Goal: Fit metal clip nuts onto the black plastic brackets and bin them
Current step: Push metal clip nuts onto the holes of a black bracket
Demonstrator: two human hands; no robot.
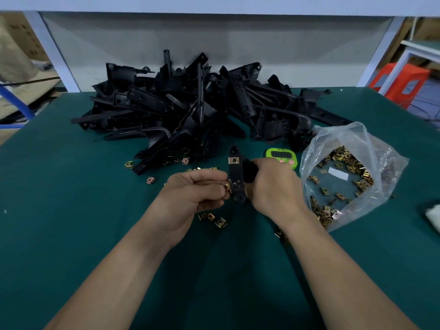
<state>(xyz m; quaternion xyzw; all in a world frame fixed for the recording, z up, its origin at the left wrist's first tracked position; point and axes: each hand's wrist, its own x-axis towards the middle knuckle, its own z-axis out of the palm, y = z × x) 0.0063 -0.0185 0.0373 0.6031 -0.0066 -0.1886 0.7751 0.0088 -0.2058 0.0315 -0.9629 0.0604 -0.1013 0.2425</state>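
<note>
My desk [71, 210] is covered in a dark green mat. A lime-green timer [282, 156] lies on it right of centre, its dark display facing up, the digits too blurred for me to read. Just right of the timer sits a crumpled clear bag [381, 148], mouth open, with a white slip [338, 173] inside. A white thing [433, 217] is cut off by the right edge. A pale grey panel [214, 44] closes the back of the desk between two white posts [51, 51]. Upper right stands an orange stool [402, 82]; upper left, cardboard boxes [26, 36] and a blue bar [16, 100].
</note>
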